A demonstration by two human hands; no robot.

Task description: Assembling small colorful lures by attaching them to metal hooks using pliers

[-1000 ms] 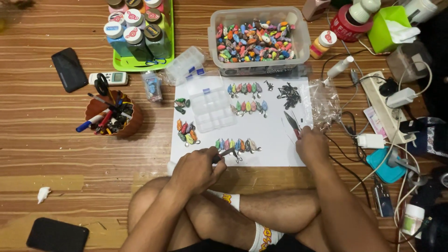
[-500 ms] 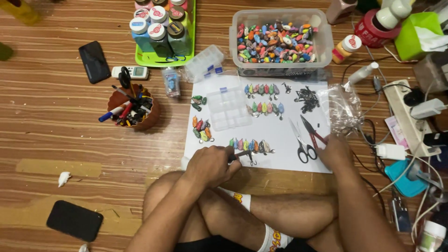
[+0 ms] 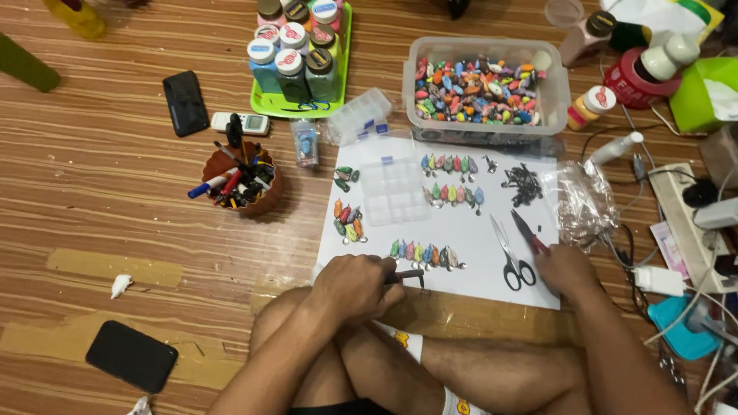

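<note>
I sit on a wooden floor with a white sheet [image 3: 461,230] in front of me. My left hand [image 3: 355,286] is closed around a small dark tool whose tip pokes out to the right, just below a row of small colourful lures [image 3: 424,254]. My right hand [image 3: 567,269] grips red-handled pliers [image 3: 529,232] at the sheet's right edge. Black-handled scissors [image 3: 510,253] lie on the sheet just left of that hand. More rows of lures [image 3: 452,164] and a pile of dark hooks [image 3: 523,183] lie farther up the sheet.
A clear tub of colourful lures [image 3: 483,88] stands at the back. A clear compartment box [image 3: 393,190], a green tray of paint jars [image 3: 296,58], a brown pen pot [image 3: 244,182], two black phones [image 3: 184,102], a crumpled plastic bag [image 3: 583,201] and cables surround the sheet.
The view has shifted, so everything sits further right and lower. My right hand has drawn back to the sheet's lower right with the pliers. The scissors came into view beside it.
</note>
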